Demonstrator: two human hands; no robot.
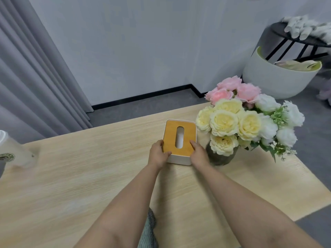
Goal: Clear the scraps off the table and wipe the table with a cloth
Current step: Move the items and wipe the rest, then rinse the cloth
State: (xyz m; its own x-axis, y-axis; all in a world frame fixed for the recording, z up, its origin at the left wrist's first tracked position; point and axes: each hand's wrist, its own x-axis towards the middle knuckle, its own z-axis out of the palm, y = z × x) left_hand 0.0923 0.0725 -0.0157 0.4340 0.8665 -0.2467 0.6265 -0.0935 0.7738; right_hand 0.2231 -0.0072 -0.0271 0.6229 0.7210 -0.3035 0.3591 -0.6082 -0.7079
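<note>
A white tissue box with an orange-brown wooden lid (pixel 179 133) stands on the light wooden table (pixel 80 185), near its far edge. My left hand (pixel 158 154) grips the box's near left corner. My right hand (pixel 198 154) holds its near right side, fingers on the lid edge. A grey-green checked cloth (pixel 148 231) lies on the table close to me, partly hidden between my forearms. No scraps show on the tabletop.
A dark glass vase (pixel 221 157) with yellow, pink and white flowers (pixel 247 119) stands right beside the box. A translucent cup (pixel 10 151) sits at the table's left edge. Beyond are a grey curtain, a white bin (pixel 274 77) and a black stand on the floor.
</note>
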